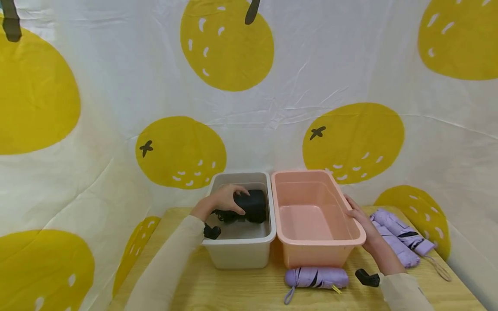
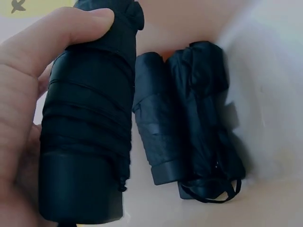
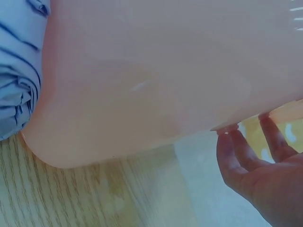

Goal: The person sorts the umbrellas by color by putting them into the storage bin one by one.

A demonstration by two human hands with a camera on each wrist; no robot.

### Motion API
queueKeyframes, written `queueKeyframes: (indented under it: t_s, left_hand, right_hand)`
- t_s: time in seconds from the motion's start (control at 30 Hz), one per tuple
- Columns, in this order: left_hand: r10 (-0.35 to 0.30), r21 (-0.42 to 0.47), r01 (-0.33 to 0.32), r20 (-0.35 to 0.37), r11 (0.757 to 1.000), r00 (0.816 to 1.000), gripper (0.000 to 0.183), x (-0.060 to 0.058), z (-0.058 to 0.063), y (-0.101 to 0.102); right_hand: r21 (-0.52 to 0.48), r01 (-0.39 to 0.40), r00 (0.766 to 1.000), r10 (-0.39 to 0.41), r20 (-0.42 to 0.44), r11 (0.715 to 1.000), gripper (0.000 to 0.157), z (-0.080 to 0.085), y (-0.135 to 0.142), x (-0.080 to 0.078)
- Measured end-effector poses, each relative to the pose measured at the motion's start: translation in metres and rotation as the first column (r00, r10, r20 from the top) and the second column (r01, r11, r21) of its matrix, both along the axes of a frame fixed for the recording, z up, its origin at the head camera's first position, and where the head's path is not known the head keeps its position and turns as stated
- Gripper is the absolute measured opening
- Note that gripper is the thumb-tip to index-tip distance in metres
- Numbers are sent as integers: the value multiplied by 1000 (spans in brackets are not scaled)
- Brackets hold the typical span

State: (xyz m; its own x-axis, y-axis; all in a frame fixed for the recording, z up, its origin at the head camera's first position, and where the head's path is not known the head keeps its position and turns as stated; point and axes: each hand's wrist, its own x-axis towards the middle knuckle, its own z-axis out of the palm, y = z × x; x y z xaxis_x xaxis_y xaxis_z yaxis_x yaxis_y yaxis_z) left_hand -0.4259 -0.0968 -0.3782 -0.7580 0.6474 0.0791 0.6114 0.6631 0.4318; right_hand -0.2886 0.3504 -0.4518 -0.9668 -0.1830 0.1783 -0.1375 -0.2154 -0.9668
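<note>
My left hand [image 1: 228,198] reaches into the pale grey bin [image 1: 239,255] and grips a folded black umbrella [image 2: 87,118], thumb across its upper part. Below it, two more folded black umbrellas, one slimmer [image 2: 158,123] and one with a wrist loop [image 2: 203,109], lie side by side on the bin floor in the left wrist view. Close against the grey bin stands a pink bin [image 1: 320,255] with a bare floor. At its right side my right hand [image 1: 359,218] holds the rim; bent fingertips [image 3: 227,135] meet its edge in the right wrist view.
One folded purple umbrella [image 1: 317,277] lies before the pink bin. Two others, an outer one [image 1: 400,229] and an inner one [image 1: 398,250], lie to its right. Under everything is a wooden table [image 1: 186,285], with a fruit-print cloth [image 1: 280,99] hanging behind.
</note>
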Motion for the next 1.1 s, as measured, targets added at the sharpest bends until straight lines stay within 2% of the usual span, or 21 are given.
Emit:
queueKeyframes:
  t_s: [0.23, 0.53, 0.87, 0.97, 1.1]
  left_hand:
    - [3, 20, -5, 80, 1000, 997, 62, -1, -4, 5]
    - [35, 10, -38, 193, 999, 981, 66, -8, -13, 17]
    - [90, 33, -100, 225, 994, 970, 63, -21, -36, 15]
    - [108, 44, -121, 220, 992, 969, 62, -23, -40, 13]
    - [103, 41, -115, 230, 992, 968, 62, -24, -42, 16]
  right_hand:
    - [11, 19, 1000, -19, 4, 1000, 63, 1, 0, 2]
    - [36, 7, 1000, -7, -7, 999, 62, -2, 1, 1]
    - [-1, -15, 1000, 15, 5, 1000, 63, 1, -2, -2]
    - [-2, -15, 1000, 15, 2, 1000, 64, 2, -3, -3]
    - [0, -6, 1000, 6, -2, 1000, 63, 1, -1, 0]
